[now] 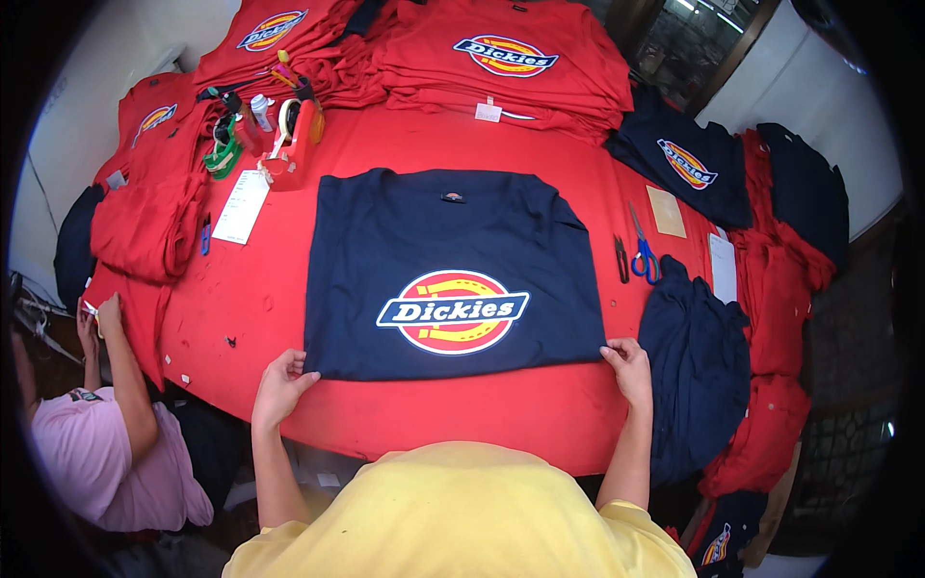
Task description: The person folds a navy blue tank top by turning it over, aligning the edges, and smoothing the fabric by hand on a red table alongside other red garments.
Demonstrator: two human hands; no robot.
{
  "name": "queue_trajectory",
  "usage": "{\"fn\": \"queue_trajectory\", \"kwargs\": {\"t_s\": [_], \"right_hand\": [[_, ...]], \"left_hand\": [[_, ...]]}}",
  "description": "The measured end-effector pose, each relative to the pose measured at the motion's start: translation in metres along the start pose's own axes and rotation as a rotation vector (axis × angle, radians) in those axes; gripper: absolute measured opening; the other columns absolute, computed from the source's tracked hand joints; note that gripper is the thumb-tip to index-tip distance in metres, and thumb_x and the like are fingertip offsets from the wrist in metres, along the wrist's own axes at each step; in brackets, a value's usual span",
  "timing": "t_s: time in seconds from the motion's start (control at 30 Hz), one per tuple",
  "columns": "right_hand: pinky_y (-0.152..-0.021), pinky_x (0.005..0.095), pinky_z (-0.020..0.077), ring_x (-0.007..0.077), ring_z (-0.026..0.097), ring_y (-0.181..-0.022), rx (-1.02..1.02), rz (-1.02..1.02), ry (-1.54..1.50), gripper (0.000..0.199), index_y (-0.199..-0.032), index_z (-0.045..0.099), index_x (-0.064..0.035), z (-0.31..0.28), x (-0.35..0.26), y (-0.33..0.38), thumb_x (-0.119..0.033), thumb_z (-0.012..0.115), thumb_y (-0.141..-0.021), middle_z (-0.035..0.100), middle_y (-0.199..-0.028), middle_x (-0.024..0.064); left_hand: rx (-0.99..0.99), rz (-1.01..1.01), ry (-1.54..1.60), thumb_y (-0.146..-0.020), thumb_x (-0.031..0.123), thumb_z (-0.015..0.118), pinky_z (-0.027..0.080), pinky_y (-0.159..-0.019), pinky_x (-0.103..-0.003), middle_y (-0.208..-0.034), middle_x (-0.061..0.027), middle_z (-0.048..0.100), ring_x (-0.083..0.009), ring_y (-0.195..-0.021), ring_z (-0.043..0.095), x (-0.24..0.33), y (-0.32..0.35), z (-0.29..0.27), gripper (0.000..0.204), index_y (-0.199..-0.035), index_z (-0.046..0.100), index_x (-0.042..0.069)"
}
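A folded navy T-shirt with a red, yellow and white oval print lies flat on the red-covered table, its neckline at the far side. At its near left corner, my left hand is closed on the hem, thumb low and fingers bent over the edge. My right hand pinches the near right corner between thumb and fingers. The shirt's front looks mostly smooth, with slight creases near the neck and right shoulder.
Stacks of red shirts line the far side. At right are blue-handled scissors, thread snips and a crumpled navy garment. A tape dispenser and paper slip stand far left. A co-worker in pink handles red cloth at left.
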State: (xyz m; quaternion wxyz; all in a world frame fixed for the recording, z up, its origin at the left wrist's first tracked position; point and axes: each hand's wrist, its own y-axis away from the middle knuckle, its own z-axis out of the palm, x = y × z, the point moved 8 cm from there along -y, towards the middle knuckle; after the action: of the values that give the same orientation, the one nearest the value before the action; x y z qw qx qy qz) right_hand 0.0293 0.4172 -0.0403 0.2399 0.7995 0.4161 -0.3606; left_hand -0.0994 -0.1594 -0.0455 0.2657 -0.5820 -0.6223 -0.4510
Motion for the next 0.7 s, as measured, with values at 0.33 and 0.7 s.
{"fn": "queue_trajectory", "kwargs": {"t_s": [0.33,0.7], "right_hand": [[-0.070,0.0248,0.0461,0.0122,0.057,-0.077,0.190,-0.263,-0.320,0.008,-0.083,0.063,0.0043,-0.023,-0.027,0.005,0.001,0.069,-0.079,0.059,-0.094,0.0059],[-0.066,0.0240,0.0475,0.0100,0.054,-0.072,0.264,-0.688,-0.876,0.010,-0.095,0.053,-0.0022,-0.160,-0.109,0.065,-0.007,0.061,-0.092,0.059,-0.096,0.0077]], "left_hand": [[0.012,0.017,-0.172,-0.082,0.007,0.068,0.045,-0.067,-0.026,-0.081,-0.0058,0.056,-0.0117,-0.077,0.056,-0.003,-0.004,-0.015,0.015,-0.087,0.060,-0.005],[0.332,0.699,0.747,-0.090,0.006,0.062,0.041,-0.068,-0.020,-0.083,0.0006,0.052,-0.0061,-0.076,0.050,0.123,0.082,-0.117,0.018,-0.100,0.047,0.006]]}}
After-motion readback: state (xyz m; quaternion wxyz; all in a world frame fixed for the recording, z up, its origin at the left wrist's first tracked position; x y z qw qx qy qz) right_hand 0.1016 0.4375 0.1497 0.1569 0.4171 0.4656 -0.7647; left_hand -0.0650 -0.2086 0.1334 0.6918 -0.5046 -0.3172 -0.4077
